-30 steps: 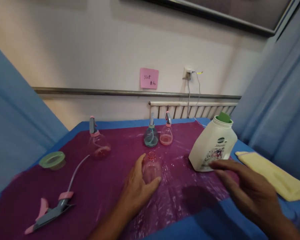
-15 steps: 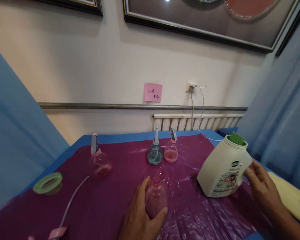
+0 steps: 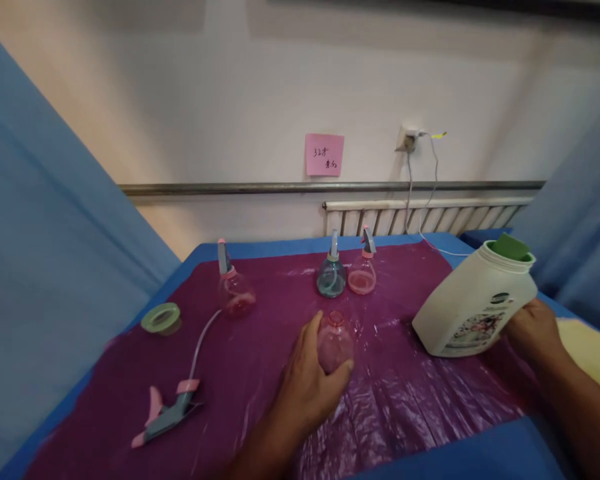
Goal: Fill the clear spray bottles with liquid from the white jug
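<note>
My left hand (image 3: 320,373) is wrapped round a see-through pink spray bottle body (image 3: 335,343), which stands with its mouth open and has no spray head on it. At the right, a white plastic jug (image 3: 473,300) with a printed label has a green piece (image 3: 510,247) in its open mouth. My right hand (image 3: 533,330) is closed at the jug's right side; its fingertips are hidden behind the jug. A loose grey and pink spray head (image 3: 173,415) with a clear tube lies on the purple sheet to the left.
A pink spray bottle (image 3: 237,292) stands at the left beside a green funnel (image 3: 161,318). At the back are a blue spray bottle (image 3: 331,277) and another pink spray bottle (image 3: 363,275). A yellow cloth (image 3: 587,353) lies far right; a white cable (image 3: 437,245) reaches the table's back edge.
The view has tilted down and shifted left, showing the whole loose spray head. My right hand has closed in at the jug's side. My left hand still holds the bottle body.
</note>
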A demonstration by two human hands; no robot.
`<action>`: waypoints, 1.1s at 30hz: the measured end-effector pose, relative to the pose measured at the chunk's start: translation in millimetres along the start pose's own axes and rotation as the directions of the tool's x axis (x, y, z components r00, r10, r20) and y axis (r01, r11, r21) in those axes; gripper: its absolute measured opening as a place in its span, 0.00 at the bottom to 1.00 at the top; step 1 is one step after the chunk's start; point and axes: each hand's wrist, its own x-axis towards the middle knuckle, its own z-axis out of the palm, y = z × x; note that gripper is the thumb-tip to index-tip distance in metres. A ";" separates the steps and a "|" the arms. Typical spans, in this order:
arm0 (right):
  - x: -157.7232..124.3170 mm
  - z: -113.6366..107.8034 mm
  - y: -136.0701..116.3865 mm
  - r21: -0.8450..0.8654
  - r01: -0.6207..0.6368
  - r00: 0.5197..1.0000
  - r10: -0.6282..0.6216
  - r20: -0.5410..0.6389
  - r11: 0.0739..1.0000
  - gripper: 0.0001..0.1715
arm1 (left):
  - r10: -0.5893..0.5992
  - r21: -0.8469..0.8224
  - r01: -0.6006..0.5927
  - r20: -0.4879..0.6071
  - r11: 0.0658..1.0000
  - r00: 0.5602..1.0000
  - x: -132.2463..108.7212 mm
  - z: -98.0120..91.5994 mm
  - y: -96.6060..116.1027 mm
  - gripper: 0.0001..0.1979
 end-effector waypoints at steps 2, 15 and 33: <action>-2.3 2.7 -2.8 0.024 0.014 1.000 -0.014 -0.023 1.000 0.13 | -0.010 0.000 0.010 0.015 1.000 1.000 -0.1 -1.2 3.0 0.51; -3.6 -10.1 -95.3 -0.183 0.145 0.988 -0.132 0.080 0.972 0.15 | -0.015 -0.019 0.016 0.056 1.000 0.998 -6.1 -4.0 13.9 0.50; -0.8 4.3 -85.8 -0.185 0.122 0.989 -0.105 0.102 0.975 0.14 | 0.057 -0.042 -0.057 0.009 0.997 0.998 6.2 3.9 5.7 0.46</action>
